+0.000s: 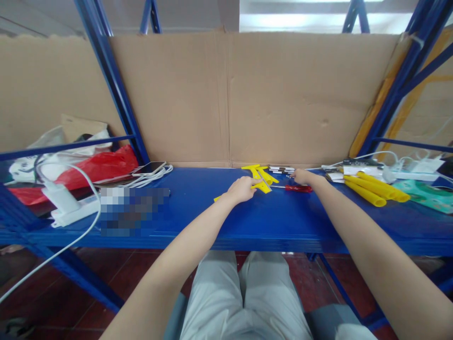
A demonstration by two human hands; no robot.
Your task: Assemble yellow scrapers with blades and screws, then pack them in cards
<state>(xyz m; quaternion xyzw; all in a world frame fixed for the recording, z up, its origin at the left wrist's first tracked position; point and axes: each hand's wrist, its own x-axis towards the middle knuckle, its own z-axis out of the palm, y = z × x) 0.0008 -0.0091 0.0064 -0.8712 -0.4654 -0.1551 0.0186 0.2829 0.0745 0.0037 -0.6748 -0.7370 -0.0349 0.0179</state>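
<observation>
My left hand [242, 189] is closed on a yellow scraper-like tool [262, 187], whose flat head points right and whose handle end shows beyond the wrist. Just behind it lie more yellow T-shaped tools [267, 175]. My right hand [302, 177] reaches to the back of the blue shelf, its fingertips bent down beside a small dark item that is too small to name. In front of that hand lies a screwdriver with a red handle [298, 188]. Several pens or markers [281, 169] are lined up between the hands, near the cardboard.
Yellow tubes [377, 188], boxes and a green packet [433, 194] lie at the right. On the left are a red bag [97, 166], a white power strip [76, 211], a phone [151, 168] and coiled cable. Cardboard [265, 99] and blue posts stand behind.
</observation>
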